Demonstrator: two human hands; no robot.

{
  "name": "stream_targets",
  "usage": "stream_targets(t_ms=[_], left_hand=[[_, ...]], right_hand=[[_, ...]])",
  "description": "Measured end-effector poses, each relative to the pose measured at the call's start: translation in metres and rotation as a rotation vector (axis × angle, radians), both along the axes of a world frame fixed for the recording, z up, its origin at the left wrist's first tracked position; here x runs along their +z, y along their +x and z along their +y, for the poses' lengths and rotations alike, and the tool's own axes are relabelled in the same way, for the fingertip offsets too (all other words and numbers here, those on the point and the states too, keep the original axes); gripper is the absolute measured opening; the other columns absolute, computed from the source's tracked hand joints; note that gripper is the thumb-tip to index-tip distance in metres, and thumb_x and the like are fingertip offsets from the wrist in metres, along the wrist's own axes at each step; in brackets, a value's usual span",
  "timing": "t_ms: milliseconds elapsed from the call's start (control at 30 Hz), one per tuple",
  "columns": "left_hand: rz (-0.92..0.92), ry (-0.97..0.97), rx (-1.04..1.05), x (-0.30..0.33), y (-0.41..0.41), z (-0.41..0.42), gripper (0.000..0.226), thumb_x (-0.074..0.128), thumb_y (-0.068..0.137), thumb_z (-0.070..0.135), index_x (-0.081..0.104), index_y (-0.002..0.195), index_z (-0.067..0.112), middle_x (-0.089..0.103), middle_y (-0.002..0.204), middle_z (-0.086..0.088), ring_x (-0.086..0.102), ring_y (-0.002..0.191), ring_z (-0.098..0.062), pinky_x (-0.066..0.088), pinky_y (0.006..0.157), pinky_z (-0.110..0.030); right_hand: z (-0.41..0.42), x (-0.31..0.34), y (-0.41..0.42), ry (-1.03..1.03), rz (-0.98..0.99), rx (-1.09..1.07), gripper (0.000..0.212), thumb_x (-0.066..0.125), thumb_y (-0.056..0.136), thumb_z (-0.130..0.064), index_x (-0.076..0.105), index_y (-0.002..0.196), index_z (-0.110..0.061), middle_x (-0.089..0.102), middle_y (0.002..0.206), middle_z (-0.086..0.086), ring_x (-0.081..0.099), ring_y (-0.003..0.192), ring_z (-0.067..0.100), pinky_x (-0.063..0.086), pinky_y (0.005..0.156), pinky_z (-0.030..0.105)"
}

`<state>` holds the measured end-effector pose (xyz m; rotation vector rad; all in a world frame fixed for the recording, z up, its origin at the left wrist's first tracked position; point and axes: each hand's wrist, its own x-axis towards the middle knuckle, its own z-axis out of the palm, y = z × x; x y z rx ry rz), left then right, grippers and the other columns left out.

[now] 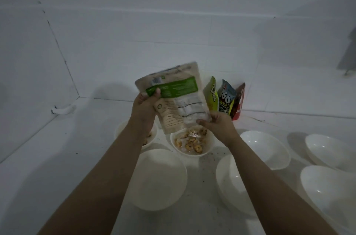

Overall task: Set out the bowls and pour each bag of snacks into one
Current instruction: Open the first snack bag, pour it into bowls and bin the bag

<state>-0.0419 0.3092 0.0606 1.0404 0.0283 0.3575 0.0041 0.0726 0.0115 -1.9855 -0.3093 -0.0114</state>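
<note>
I hold a beige snack pouch with a green band (176, 98) upside down, its mouth just above a small white bowl (192, 153) that holds brownish ring-shaped snacks. My left hand (144, 111) grips the pouch's upper left edge. My right hand (217, 126) pinches its lower right corner. Behind my left wrist sits another small bowl (120, 128) with some snacks, mostly hidden. Three more snack bags lean on the back wall: a green one (211, 96), a blue one (227, 100) and a red one (239, 103).
Empty white bowls stand on the white tiled counter: one (159, 179) near centre, one (231, 182) under my right forearm, one (267, 148) behind it, two (325, 150) (327, 190) at the right. Tiled walls meet at the left corner. Dark crumbs dot the counter.
</note>
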Motion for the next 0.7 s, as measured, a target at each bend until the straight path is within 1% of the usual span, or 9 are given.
stream_targets(t_ms=[67, 133, 200, 267, 333, 400, 500, 600, 700], left_hand=[[0.003, -0.174, 0.008, -0.002, -0.002, 0.009, 0.049, 0.064, 0.087, 0.019, 0.052, 0.129, 0.000, 0.060, 0.126, -0.019, 0.062, 0.106, -0.035, 0.055, 0.083, -0.051], [0.029, -0.265, -0.013, -0.004, -0.003, 0.012, 0.051, 0.057, 0.093, 0.018, 0.046, 0.141, 0.006, 0.058, 0.136, -0.018, 0.059, 0.118, -0.038, 0.051, 0.091, -0.060], [0.102, -0.278, -0.055, -0.005, -0.005, 0.001, 0.045, 0.052, 0.097, 0.017, 0.046, 0.142, 0.010, 0.059, 0.136, -0.016, 0.062, 0.118, -0.034, 0.055, 0.088, -0.054], [0.183, -0.314, -0.123, -0.004, -0.011, -0.019, 0.038, 0.051, 0.099, 0.020, 0.051, 0.137, 0.013, 0.060, 0.134, -0.016, 0.065, 0.112, -0.029, 0.056, 0.087, -0.050], [0.218, -0.387, -0.252, -0.005, -0.019, -0.044, 0.029, 0.051, 0.100, 0.020, 0.057, 0.128, 0.016, 0.065, 0.127, -0.016, 0.064, 0.114, -0.033, 0.050, 0.092, -0.059], [0.222, -0.407, -0.386, -0.007, -0.029, -0.070, 0.030, 0.048, 0.101, 0.021, 0.057, 0.129, 0.017, 0.067, 0.125, -0.016, 0.063, 0.116, -0.034, 0.046, 0.096, -0.061], [0.231, -0.382, -0.549, -0.011, -0.046, -0.112, 0.036, 0.046, 0.102, 0.021, 0.053, 0.137, 0.014, 0.065, 0.129, -0.014, 0.062, 0.119, -0.030, 0.049, 0.099, -0.051], [0.297, -0.264, -0.678, -0.013, -0.068, -0.166, 0.040, 0.048, 0.101, 0.029, 0.052, 0.138, 0.015, 0.066, 0.123, -0.004, 0.062, 0.114, -0.021, 0.051, 0.089, -0.035], [0.363, -0.142, -0.802, -0.015, -0.097, -0.224, 0.032, 0.054, 0.098, 0.035, 0.056, 0.129, 0.025, 0.063, 0.116, 0.006, 0.058, 0.105, -0.012, 0.046, 0.081, -0.029]], right_hand=[[-0.012, 0.002, -0.005, 0.030, 0.001, -0.116, 0.007, 0.078, 0.081, -0.012, 0.074, 0.082, -0.017, 0.073, 0.082, 0.006, 0.068, 0.080, 0.024, 0.057, 0.084, 0.048], [-0.022, 0.006, -0.020, 0.263, 0.083, -0.231, 0.006, 0.073, 0.085, -0.009, 0.069, 0.082, -0.013, 0.070, 0.084, 0.009, 0.066, 0.085, 0.025, 0.059, 0.086, 0.048], [-0.023, 0.014, -0.046, 0.414, 0.145, -0.257, 0.008, 0.066, 0.093, -0.016, 0.068, 0.095, -0.008, 0.070, 0.094, 0.009, 0.067, 0.094, 0.026, 0.060, 0.087, 0.046], [-0.016, 0.019, -0.073, 0.416, 0.212, -0.225, 0.028, 0.062, 0.096, -0.035, 0.064, 0.113, -0.013, 0.070, 0.109, 0.004, 0.067, 0.103, 0.024, 0.059, 0.088, 0.042], [-0.010, 0.023, -0.102, 0.439, 0.250, -0.214, 0.042, 0.062, 0.092, -0.047, 0.059, 0.123, -0.019, 0.070, 0.116, 0.001, 0.068, 0.105, 0.021, 0.059, 0.088, 0.042], [-0.015, 0.027, -0.127, 0.524, 0.225, -0.267, 0.035, 0.065, 0.094, -0.035, 0.060, 0.124, -0.018, 0.073, 0.114, 0.002, 0.072, 0.101, 0.022, 0.061, 0.083, 0.043], [-0.043, 0.039, -0.170, 0.605, 0.108, -0.489, 0.022, 0.063, 0.095, -0.012, 0.065, 0.117, -0.012, 0.076, 0.107, 0.005, 0.074, 0.095, 0.025, 0.063, 0.074, 0.045], [-0.079, 0.044, -0.220, 0.706, -0.018, -0.694, 0.017, 0.063, 0.095, -0.010, 0.068, 0.111, -0.012, 0.077, 0.102, 0.003, 0.075, 0.092, 0.023, 0.063, 0.070, 0.041], [-0.112, 0.038, -0.266, 0.859, -0.125, -0.921, 0.013, 0.062, 0.096, -0.009, 0.068, 0.107, -0.013, 0.077, 0.103, 0.004, 0.074, 0.095, 0.024, 0.062, 0.073, 0.044]])
